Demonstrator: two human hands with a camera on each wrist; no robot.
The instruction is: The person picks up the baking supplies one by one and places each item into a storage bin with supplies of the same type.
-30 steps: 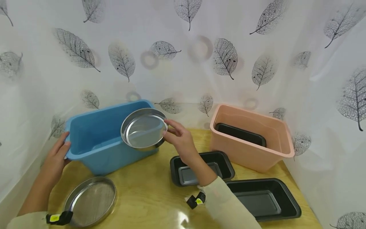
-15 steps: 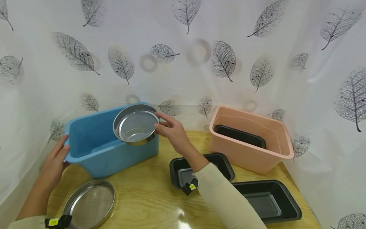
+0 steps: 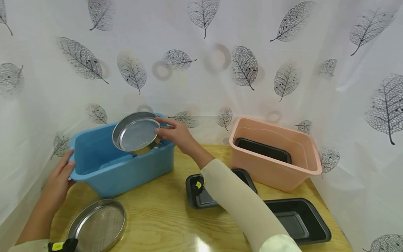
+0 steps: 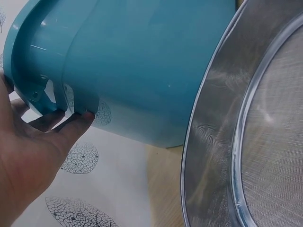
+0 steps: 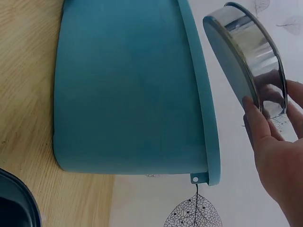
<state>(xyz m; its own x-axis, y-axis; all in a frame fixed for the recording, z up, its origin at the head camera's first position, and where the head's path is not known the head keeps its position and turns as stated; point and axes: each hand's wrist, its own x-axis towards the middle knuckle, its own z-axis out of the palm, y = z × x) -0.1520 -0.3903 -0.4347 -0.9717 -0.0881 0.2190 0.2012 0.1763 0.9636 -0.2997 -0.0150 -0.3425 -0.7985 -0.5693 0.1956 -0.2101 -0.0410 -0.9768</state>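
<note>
My right hand [image 3: 176, 134] pinches the rim of a round, shallow metal sieve [image 3: 138, 134] with fine mesh. The sieve is tilted above the mouth of the blue plastic bin [image 3: 126, 178]; in the right wrist view the sieve [image 5: 251, 61] shows its shiny side wall past the bin's rim. At the bin's left end, my left hand [image 3: 58, 180] grips the rim, and in the left wrist view its fingers [image 4: 78, 125] curl under the handle. A second, larger sieve [image 3: 99, 225] lies on the table in front of the bin, mesh visible inside its metal ring.
A pink bin [image 3: 264, 169] stands at the right with a black loaf pan [image 3: 262, 150] inside. Two more black pans are on the wooden table [image 3: 157, 217]: a smaller pan [image 3: 193, 197], partly behind my right sleeve, and a larger pan [image 3: 318, 224]. A leaf-print curtain [image 3: 195, 91] closes the back.
My right hand has carried the sieve leftward and slightly up, from the bin's right front edge to over its middle. The left hand keeps its grip on the bin's rim.
</note>
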